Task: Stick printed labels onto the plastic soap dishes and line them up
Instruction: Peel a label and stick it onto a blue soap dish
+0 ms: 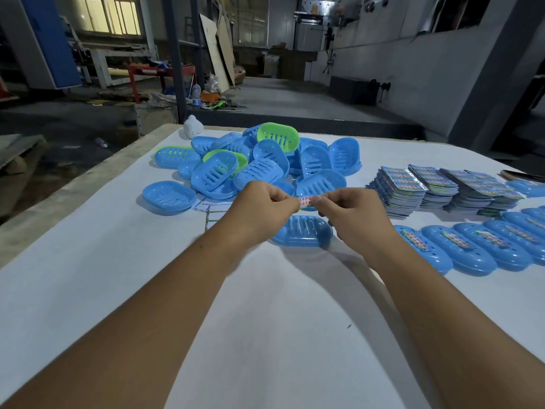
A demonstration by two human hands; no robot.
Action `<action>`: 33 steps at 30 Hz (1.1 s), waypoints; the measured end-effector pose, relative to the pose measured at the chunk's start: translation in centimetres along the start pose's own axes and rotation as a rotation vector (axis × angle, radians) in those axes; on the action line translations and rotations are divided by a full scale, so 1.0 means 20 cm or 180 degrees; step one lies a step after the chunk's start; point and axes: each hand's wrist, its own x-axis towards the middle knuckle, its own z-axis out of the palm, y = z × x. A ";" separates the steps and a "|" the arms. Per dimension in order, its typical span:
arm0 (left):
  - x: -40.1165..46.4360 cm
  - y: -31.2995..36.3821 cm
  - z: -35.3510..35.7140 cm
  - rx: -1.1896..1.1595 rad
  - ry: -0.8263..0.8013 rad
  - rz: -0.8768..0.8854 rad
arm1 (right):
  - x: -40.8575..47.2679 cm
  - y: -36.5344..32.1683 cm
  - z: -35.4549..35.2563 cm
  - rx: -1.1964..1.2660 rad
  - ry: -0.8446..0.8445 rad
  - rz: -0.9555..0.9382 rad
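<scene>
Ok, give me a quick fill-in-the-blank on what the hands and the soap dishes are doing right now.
1. Both hands, left hand and right hand, pinch one small printed ____ between them.
2. Directly below it on the table sits a single ____ soap dish with no label on it.
3. The labelled dishes stand in a row on the person's ____ side.
4. In the loose pile, most dishes are blue and a few are ____.

Missing words: label; blue; right; green

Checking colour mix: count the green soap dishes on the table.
3: green dish atop the pile, one under a blue dish mid-pile, one edge at the pile's left. Others may be buried.
</scene>
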 end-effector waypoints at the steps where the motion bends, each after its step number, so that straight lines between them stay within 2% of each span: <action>1: 0.01 -0.01 0.00 0.0013 0.0025 -0.0023 | 0.00 -0.01 0.00 0.0036 -0.0002 0.0049; 6: 0.03 -0.05 0.01 -0.0115 0.0030 -0.0204 | 0.00 -0.01 -0.02 -0.0131 0.0049 0.0185; 9: 0.03 -0.06 0.02 -0.0216 -0.0094 -0.0279 | 0.00 0.01 -0.02 -0.0608 0.0102 0.0059; 14: 0.05 -0.08 0.01 0.0225 -0.0047 -0.0302 | 0.01 0.02 0.00 -0.1214 0.0088 0.0023; 18: 0.07 -0.08 0.00 0.0562 -0.0047 -0.0347 | 0.02 0.03 0.02 -0.1204 0.0091 0.0110; 28: 0.08 -0.08 0.01 0.0531 -0.0099 -0.0446 | 0.03 0.04 0.02 -0.1091 0.0059 0.0356; 33: 0.05 -0.04 0.01 0.1159 -0.0045 -0.0325 | 0.03 0.04 0.03 -0.1349 0.0055 0.0380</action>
